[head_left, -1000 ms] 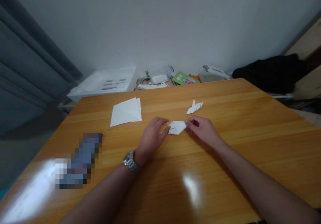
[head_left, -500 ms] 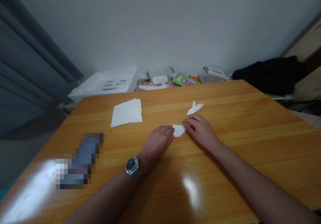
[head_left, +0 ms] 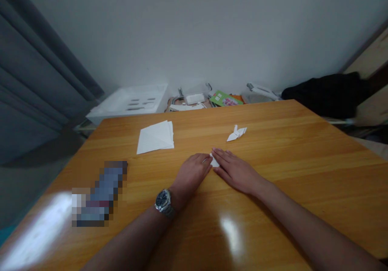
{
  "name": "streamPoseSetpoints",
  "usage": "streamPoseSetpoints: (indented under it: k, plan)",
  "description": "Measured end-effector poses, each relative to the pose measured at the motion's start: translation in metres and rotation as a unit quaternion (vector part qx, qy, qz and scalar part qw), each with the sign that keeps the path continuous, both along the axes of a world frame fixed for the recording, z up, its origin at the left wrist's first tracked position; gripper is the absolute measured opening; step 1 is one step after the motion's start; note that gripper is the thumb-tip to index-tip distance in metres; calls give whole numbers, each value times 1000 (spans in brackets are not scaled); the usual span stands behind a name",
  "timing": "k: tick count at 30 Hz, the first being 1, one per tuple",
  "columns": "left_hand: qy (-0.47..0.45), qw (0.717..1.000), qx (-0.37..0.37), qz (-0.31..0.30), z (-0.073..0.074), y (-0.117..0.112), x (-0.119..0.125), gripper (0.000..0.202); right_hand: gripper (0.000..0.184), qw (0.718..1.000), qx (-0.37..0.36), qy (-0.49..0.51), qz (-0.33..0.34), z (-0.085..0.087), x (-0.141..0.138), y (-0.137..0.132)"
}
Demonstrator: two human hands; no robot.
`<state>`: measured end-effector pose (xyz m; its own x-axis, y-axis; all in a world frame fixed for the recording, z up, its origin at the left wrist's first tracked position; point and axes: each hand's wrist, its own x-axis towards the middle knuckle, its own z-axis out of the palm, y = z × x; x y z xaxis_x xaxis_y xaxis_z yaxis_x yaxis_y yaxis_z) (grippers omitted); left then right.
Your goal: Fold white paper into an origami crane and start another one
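A small folded piece of white paper (head_left: 215,162) lies on the table in front of me, mostly covered by my hands. My left hand (head_left: 193,172), with a metal watch (head_left: 163,200) on its wrist, grips the left side of the paper between curled fingers. Flat across the paper's right side lies my right hand (head_left: 235,170), its fingers stretched out and pressing down. Just beyond it stands a folded white paper bird (head_left: 237,133). Farther left rests a stack of white paper sheets (head_left: 156,137).
On the wooden table (head_left: 273,149), a blurred-out dark object (head_left: 103,194) lies at the left. Behind the table's far edge are a white tray (head_left: 130,101), a green booklet (head_left: 224,98), a clear container (head_left: 262,93) and black cloth (head_left: 324,95).
My right hand has moved left and flattened over the folded paper, covering more of it. My left hand stays at the paper's left side. The view has shifted slightly.
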<state>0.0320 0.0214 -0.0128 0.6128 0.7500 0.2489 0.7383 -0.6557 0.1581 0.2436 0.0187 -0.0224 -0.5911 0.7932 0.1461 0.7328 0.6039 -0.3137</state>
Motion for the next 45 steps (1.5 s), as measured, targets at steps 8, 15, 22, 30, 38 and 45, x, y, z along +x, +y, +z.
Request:
streamPoseSetpoints:
  k: [8,15,22,30,38,45]
  plan:
    - [22,998,18,53,-4,-2,1,36,70,999,8,-37,5,-5,0,-5]
    - [37,998,31,31,-4,-4,-4,39,72,999,13,-35,-3,-5,-1,-5]
    - [56,997,39,22,0,-14,-18,42,72,1000,17,-22,-3,-7,0,-6]
    - [63,996,48,39,2,-22,-38,39,72,1000,12,-21,-4,-6,0,-5]
    - [35,998,6,44,5,-25,-54,37,74,999,6,-32,-4,-3,0,-6]
    - [-15,999,-7,49,7,-23,-39,39,73,1000,6,-27,-6,-2,-1,-6]
